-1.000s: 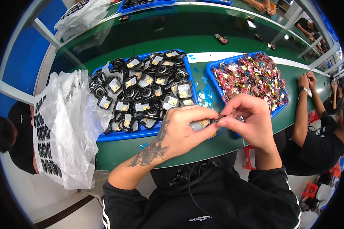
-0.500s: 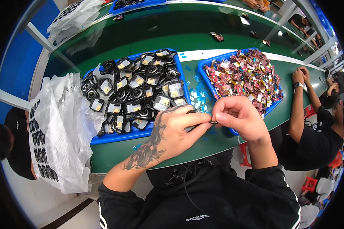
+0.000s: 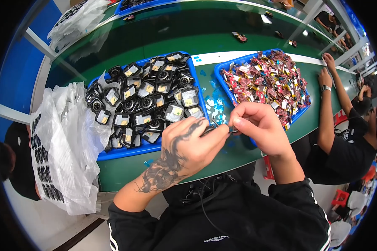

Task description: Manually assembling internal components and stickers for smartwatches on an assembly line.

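Observation:
My left hand [image 3: 192,142], tattooed on the back, is closed around a black watch case [image 3: 208,130], mostly hidden by the fingers. Beside its fingertips my right hand [image 3: 266,131] pinches at the edge of that case. What lies between its thumb and forefinger is too small to make out. To the left, a blue tray [image 3: 132,153] is heaped with similar black watch cases [image 3: 146,101], some showing pale backs with yellowish labels. On the right another blue tray [image 3: 220,82] holds a pile of small red circuit boards [image 3: 264,79] with yellow and white bits.
Blue and white film scraps [image 3: 216,111] lie between the trays on the green bench [image 3: 125,173]. White plastic sheets [image 3: 69,146] with black parts hang at the left. Beyond a white ledge, a few boards [image 3: 239,37] rest on a green surface. A co-worker [image 3: 343,129] sits at the right.
My left fingers have curled in more around the watch case, and the right hand has tilted slightly. The co-worker's hands at the right have moved apart. The whole view has shifted a little.

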{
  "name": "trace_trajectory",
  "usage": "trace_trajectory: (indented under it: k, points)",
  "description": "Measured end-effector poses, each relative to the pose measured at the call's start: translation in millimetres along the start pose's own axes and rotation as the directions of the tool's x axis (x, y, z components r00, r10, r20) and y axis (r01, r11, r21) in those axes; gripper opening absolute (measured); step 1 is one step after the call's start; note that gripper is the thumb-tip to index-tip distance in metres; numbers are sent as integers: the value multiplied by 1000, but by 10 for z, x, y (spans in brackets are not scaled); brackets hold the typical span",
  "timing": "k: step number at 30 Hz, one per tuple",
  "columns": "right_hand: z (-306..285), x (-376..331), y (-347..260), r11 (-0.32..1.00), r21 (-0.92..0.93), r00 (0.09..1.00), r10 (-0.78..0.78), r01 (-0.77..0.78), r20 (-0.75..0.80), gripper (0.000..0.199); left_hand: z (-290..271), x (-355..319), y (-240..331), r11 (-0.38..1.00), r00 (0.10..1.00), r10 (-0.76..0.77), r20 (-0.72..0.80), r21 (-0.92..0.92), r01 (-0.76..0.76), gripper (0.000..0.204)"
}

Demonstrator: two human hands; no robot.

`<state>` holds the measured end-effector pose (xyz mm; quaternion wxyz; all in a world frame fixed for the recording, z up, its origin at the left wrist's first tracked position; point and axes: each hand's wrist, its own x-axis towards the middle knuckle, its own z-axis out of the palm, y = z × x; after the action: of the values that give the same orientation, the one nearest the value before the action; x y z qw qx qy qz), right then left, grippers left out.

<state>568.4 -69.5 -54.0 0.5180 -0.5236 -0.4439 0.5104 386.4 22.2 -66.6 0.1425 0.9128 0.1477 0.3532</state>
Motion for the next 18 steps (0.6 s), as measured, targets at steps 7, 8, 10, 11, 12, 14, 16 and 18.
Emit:
trace_trajectory:
  k: [7,8,10,11,12,14,16,18]
  points:
    - [90,-99,-27,978,-48,979,-203,201,-36,11,34,-42,4,699,927,-311,211,-610,374,12]
    - [95,-98,-50,956,-163,964,-257,243,-67,11,24,-41,14,699,926,-314,212,-608,376,12]
    - [93,-97,-79,914,-284,946,-318,290,-56,8,8,-30,41,635,927,-287,243,-676,374,11]
    - [94,-98,-86,854,-401,925,-378,333,-38,6,12,-29,40,634,926,-288,245,-676,376,11]
    - [101,-98,-91,855,-400,926,-376,331,-38,6,15,-28,38,636,925,-291,242,-673,377,11]
    - [115,-95,-92,833,-442,917,-394,331,-55,6,24,-31,43,639,924,-296,241,-669,379,11]
    - [113,-94,-48,836,-437,917,-394,331,-61,8,36,-34,52,611,914,-321,249,-682,401,10]
    - [98,-94,-9,839,-433,916,-395,330,-66,10,46,-30,34,617,919,-313,239,-685,388,11]
